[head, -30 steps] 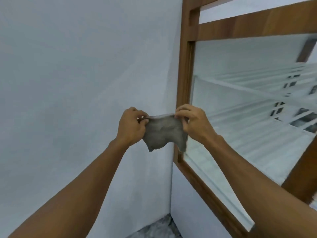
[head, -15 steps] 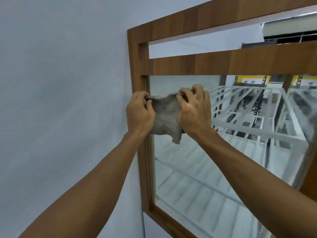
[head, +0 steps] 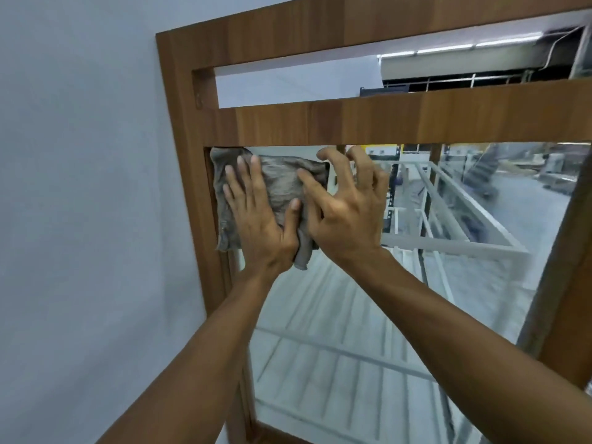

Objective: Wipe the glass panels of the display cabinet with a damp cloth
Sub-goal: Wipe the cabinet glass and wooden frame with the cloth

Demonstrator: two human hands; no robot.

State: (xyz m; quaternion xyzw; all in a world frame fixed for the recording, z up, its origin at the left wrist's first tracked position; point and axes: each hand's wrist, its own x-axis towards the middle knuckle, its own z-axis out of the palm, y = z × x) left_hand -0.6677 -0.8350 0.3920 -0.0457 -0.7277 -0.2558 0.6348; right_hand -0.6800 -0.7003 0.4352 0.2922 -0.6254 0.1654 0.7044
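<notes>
A grey cloth (head: 281, 182) is spread flat against the top left corner of the cabinet's large glass panel (head: 352, 322). My left hand (head: 259, 219) lies flat on the cloth with fingers extended, pressing it to the glass. My right hand (head: 349, 213) is just right of it, fingers spread and curled; its thumb and fingertips touch the cloth's right edge without gripping. A twisted tail of the cloth hangs below between the two hands.
The brown wooden frame (head: 192, 187) borders the glass on the left, with a crossbar (head: 384, 120) above it and a narrow upper opening (head: 288, 81). A plain grey wall (head: 80, 203) stands to the left. The glass reflects white railings and shelving.
The cloth, held stretched between both hands before, is now laid flat on the glass's top left corner. My left hand has flattened on it and my right hand has opened.
</notes>
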